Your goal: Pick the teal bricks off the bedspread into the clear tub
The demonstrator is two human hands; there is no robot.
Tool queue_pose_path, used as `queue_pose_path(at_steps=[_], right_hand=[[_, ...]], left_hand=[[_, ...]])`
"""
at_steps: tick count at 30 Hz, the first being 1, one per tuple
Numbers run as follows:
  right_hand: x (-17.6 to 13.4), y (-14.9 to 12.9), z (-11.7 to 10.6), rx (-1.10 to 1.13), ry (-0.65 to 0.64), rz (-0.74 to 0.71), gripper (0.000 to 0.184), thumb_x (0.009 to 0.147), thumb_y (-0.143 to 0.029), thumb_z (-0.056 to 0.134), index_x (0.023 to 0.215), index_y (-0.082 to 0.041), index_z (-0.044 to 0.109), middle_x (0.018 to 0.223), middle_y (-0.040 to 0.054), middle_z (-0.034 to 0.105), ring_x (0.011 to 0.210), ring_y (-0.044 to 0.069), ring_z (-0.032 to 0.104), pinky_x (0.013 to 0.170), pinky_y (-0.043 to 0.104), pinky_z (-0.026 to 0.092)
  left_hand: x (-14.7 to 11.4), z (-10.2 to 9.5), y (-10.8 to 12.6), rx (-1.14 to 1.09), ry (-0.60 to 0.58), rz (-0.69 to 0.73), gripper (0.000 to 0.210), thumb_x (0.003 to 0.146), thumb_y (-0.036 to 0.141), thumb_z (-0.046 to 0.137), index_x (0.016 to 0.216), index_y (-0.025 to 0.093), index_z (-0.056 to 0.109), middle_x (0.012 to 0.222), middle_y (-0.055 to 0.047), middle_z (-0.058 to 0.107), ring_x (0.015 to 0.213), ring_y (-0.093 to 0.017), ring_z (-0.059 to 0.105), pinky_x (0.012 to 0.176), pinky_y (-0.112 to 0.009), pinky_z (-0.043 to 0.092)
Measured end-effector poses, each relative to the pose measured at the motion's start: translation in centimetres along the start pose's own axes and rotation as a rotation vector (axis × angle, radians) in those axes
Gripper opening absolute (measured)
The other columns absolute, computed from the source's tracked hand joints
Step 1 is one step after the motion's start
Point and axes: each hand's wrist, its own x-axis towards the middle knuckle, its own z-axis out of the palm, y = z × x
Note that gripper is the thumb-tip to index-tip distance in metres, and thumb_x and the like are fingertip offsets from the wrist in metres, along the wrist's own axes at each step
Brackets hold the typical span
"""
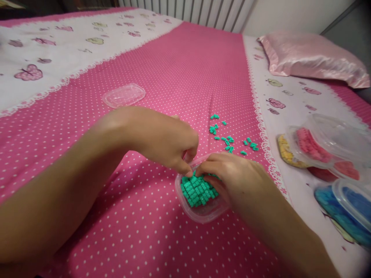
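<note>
A clear plastic container (203, 219) stands on the pink bedspread in front of me. Inside it lie small green toy bricks (198, 191), packed side by side in rows like a sheet. My left hand (169, 139) reaches over the container's far left rim, thumb and fingers pinched at the far edge of the bricks. From the right, my right hand (232, 172) curls over the rim with its fingertips closed on the same edge, close beside the left thumb. The fingers partly hide the bricks they grip. Loose green bricks (227, 141) are scattered beyond the container.
A clear lid (124, 95) lies on the bedspread (145, 247) at the far left. To the right are containers of pink pieces (313, 144), yellow pieces (290, 152) and blue pieces (339, 210). A pink satin pillow (313, 54) rests at the back right, near a white slatted headboard (199, 13).
</note>
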Motion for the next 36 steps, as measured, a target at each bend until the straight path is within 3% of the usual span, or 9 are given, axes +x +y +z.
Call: queue_pose_path(at_steps=[9, 14, 20, 25, 36], right_hand=[[0.12, 0.12, 0.09, 0.005, -0.078, 0.041, 0.017, 0.091, -0.017, 0.063, 0.086, -0.026, 0.076, 0.089, 0.0020, 0.073, 0.086, 0.020, 0.067, 0.063, 0.028, 0.036], [0.05, 0.55, 0.43, 0.020, -0.046, 0.006, 0.021, 0.094, -0.018, 0.058, 0.082, -0.025, 0.074, 0.088, 0.0015, 0.071, 0.084, 0.019, 0.064, 0.066, 0.030, 0.035], [0.21, 0.43, 0.32, 0.013, -0.064, 0.021, 0.021, 0.095, -0.021, 0.057, 0.096, -0.029, 0.077, 0.092, 0.0022, 0.072, 0.087, 0.021, 0.067, 0.065, 0.030, 0.035], [0.43, 0.23, 0.16, -0.027, -0.131, 0.052, 0.023, 0.095, -0.020, 0.056, 0.088, -0.027, 0.077, 0.092, 0.0026, 0.072, 0.087, 0.021, 0.067, 0.065, 0.030, 0.035], [0.15, 0.65, 0.29, 0.053, -0.106, 0.029, 0.019, 0.089, -0.013, 0.059, 0.079, -0.023, 0.071, 0.086, 0.0011, 0.070, 0.080, 0.018, 0.061, 0.064, 0.030, 0.031]], left_hand=[[0.06, 0.14, -0.16, -0.022, 0.018, -0.003, 0.022, 0.089, 0.037, 0.064, 0.088, 0.022, 0.079, 0.076, -0.002, 0.073, 0.073, -0.017, 0.061, 0.064, -0.026, 0.034], [0.04, 0.20, -0.20, -0.027, 0.024, -0.007, 0.022, 0.088, 0.039, 0.064, 0.090, 0.024, 0.080, 0.076, -0.003, 0.072, 0.072, -0.019, 0.061, 0.063, -0.027, 0.034], [0.07, 0.33, -0.25, -0.037, 0.044, 0.009, 0.021, 0.088, 0.038, 0.065, 0.087, 0.022, 0.079, 0.073, -0.003, 0.071, 0.072, -0.018, 0.060, 0.062, -0.026, 0.032], [0.09, 0.44, -0.36, -0.014, 0.038, 0.020, 0.022, 0.088, 0.037, 0.063, 0.083, 0.021, 0.078, 0.071, -0.003, 0.070, 0.073, -0.018, 0.060, 0.061, -0.025, 0.031], [0.16, 0.29, 0.03, 0.014, 0.030, -0.011, 0.024, 0.089, 0.040, 0.063, 0.092, 0.022, 0.079, 0.077, -0.004, 0.072, 0.076, -0.020, 0.062, 0.060, -0.026, 0.032]])
